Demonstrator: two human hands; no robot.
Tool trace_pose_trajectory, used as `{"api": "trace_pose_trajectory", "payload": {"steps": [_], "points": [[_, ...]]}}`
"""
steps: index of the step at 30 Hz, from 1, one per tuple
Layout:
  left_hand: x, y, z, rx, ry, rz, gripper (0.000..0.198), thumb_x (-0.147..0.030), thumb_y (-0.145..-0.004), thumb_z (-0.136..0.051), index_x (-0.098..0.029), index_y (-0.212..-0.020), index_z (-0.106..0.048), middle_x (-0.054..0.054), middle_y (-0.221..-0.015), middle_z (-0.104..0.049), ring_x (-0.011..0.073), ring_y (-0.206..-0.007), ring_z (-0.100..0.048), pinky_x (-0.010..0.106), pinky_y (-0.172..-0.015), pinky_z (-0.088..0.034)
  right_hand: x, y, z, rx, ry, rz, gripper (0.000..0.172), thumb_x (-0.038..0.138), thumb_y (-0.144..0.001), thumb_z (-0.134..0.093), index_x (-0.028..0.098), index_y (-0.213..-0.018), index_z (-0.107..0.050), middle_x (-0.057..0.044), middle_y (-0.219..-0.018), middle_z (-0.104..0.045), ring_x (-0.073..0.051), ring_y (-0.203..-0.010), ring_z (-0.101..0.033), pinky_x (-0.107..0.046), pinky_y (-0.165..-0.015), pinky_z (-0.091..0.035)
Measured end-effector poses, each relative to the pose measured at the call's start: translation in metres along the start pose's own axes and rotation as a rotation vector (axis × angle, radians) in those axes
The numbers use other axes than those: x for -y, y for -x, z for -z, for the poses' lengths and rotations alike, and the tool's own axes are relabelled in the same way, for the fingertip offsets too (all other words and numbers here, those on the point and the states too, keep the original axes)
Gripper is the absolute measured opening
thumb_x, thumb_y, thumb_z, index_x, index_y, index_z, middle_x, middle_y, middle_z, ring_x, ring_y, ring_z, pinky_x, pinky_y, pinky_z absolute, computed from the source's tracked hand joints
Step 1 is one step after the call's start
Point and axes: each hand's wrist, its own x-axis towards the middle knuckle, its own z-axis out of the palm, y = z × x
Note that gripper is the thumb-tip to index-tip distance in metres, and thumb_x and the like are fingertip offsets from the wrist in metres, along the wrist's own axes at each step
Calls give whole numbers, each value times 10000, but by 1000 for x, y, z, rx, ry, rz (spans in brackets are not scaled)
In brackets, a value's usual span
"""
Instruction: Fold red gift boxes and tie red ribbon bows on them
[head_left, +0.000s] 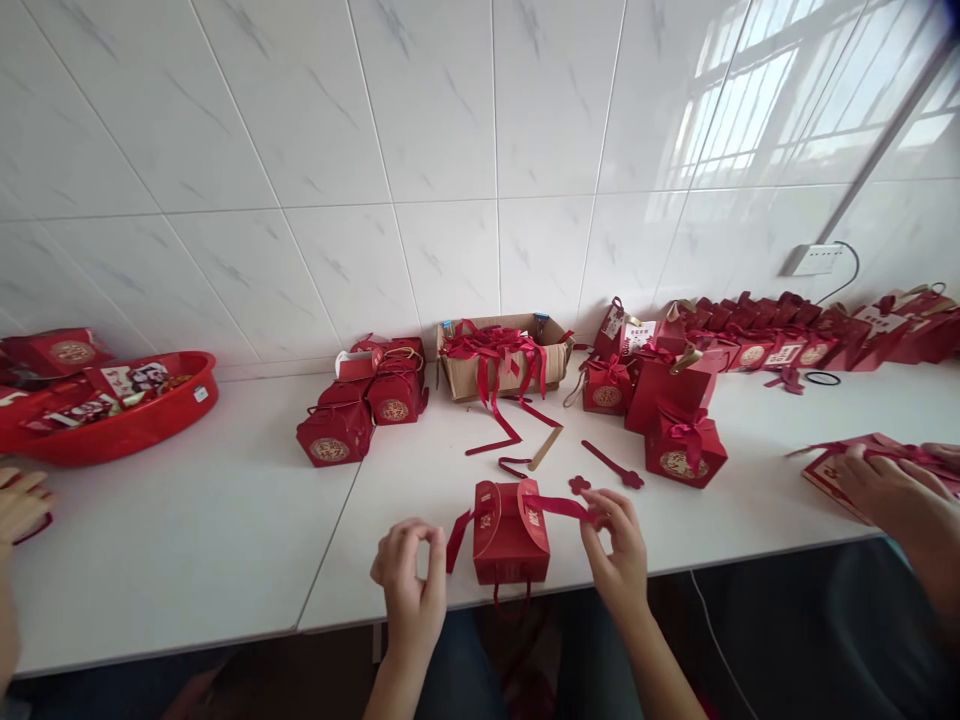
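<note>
1. Sitting between the two hands, the small red box (511, 565) is just left of the right hand's pinch, near the front edge of the white table (225, 520), with its curved flaps meeting on top.
2. The dark pink ribbon (559, 505) shows on both sides of those flaps; its right length is drawn out nearly level, while its left tail hangs slanting.
3. The right hand (619, 560) nips the ribbon's right end between thumb and fingertips in a narrow grip. The left hand (411, 575) has its thumb and finger curled almost together right beside the left tail; whether it touches the ribbon, I cannot tell.
4. To handle this well, I would keep the two tails equal before drawing them in, pull both sides gently together, and hold the ribbon flat. A hard tug from the right alone would probably shift the light box or slide the ribbon through.
5. Just beyond the right grip lie a flower-shaped piece (579, 485) and a strip with a flower end (615, 465); keeping them from under the ribbon seems wise.
6. Farther ahead of both grips stands a cardboard carton (465, 378) with loose ribbons spilling over its front.
7. Ahead and right of the right grip is a bow-tied box (686, 460); ahead and left of the left hand stand more red boxes (334, 435).
8. Well apart to the right, another person's hands (881, 490) rest on a red package (825, 475).
</note>
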Motion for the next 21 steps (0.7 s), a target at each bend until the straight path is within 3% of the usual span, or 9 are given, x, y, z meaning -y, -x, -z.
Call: {"api": "trace_pose_trajectory", "payload": {"steps": [2, 5, 7, 10, 13, 15, 17, 19, 21], "points": [[-6, 8, 8, 225, 82, 41, 357, -425, -882, -427, -203, -623, -532, 22, -633, -537, 181, -648, -524, 286, -663, -399, 3, 9, 4, 21, -21, 13, 131, 164, -840, -529, 207, -936, -607, -52, -886, -548, -164, -729, -537, -287, -574, -439], [-12, 20, 10, 447, 172, 218, 437, -492, -893, -387, -191, -648, -588, -1, -541, -479, 159, -543, -478, 250, -545, -365, -2, 16, 4, -75, 79, 29, 57, 168, -817, -562, 205, -856, -581, -35, -806, -527, -178, -729, -511, -316, -627, -429], [-13, 24, 7, 474, 190, 313, 444, -539, -868, -415, -185, -707, -629, -17, -502, -441, 154, -506, -453, 244, -519, -348, -10, 14, 3, -96, 157, -25, 82, 160, -791, -554, 206, -852, -582, -53, -843, -527, -214, -805, -518, -359, -696, -432], [-10, 22, 1, 445, 200, 376, 428, -567, -837, -461, -192, -711, -624, -34, -474, -393, 141, -469, -396, 240, -486, -308, -16, 8, 7, -66, 228, -123, 254, 111, -696, -534, 213, -921, -591, -85, -945, -537, -269, -926, -511, -414, -774, -416], [-8, 17, -1, 418, 228, 375, 412, -570, -827, -482, -198, -684, -588, -44, -484, -364, 126, -461, -346, 235, -471, -276, -7, 5, 16, -116, 143, -133, 261, 109, -656, -518, 219, -888, -568, -73, -931, -539, -255, -889, -519, -373, -725, -422], [-8, 13, -2, 423, 263, 394, 417, -578, -830, -470, -196, -717, -594, -50, -478, -352, 123, -454, -333, 233, -467, -268, 4, 6, 19, -6, -4, -114, 154, 125, -688, -497, 216, -789, -568, -44, -830, -541, -209, -761, -528, -320, -638, -419], [-9, 10, -3, 451, 307, 411, 421, -579, -826, -475, -190, -751, -617, -51, -454, -369, 127, -447, -346, 235, -472, -283, 12, 10, 19, 243, -131, -158, 135, 136, -716, -479, 207, -734, -593, -25, -740, -551, -174, -659, -524, -291, -582, -412], [-7, 7, -5, 482, 354, 416, 411, -572, -807, -513, -190, -707, -630, -42, -426, -412, 135, -441, -382, 242, -484, -314, 13, 14, 14, 472, -196, -308, 155, 183, -762, -482, 192, -788, -635, -15, -680, -574, -156, -590, -536, -276, -544, -416], [-3, 2, -6, 470, 411, 452, 414, -566, -768, -571, -192, -593, -606, -32, -399, -443, 140, -423, -414, 248, -479, -332, 9, 18, 6, 590, -219, -512, 236, 304, -821, -494, 174, -954, -640, 4, -597, -583, -140, -486, -530, -252, -467, -397]]}}
